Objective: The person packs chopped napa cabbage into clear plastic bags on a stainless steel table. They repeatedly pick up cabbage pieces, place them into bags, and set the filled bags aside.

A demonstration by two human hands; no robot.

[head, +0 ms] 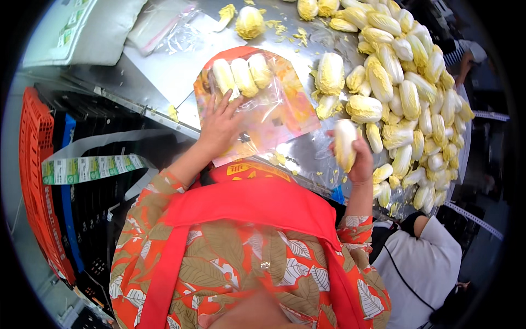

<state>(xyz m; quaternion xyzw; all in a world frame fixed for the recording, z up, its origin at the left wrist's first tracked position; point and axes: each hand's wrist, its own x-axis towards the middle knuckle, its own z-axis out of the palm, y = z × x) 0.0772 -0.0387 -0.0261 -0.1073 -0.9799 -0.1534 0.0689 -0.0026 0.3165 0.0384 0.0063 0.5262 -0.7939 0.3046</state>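
My right hand (363, 158) grips a small napa cabbage (345, 142) just above the table edge, thumb and fingers on opposite sides of it. My left hand (222, 129) lies flat with fingers spread on a clear plastic bag (263, 113), holding nothing. Its fingertips touch the lower end of the leftmost of three small napa cabbages (243, 77), which lie side by side at the bag's far end. I cannot tell whether all three are inside the bag. Beneath the bag is an orange and pink patterned sheet (302, 115).
A large heap of napa cabbages (411, 98) covers the metal table's right side. Loose leaves (302, 37) lie at the back. Plastic bags (158, 28) and a white foam box (98, 37) stand left. A label strip (94, 169) hangs near stacked crates (39, 164). Another person (419, 267) is at right.
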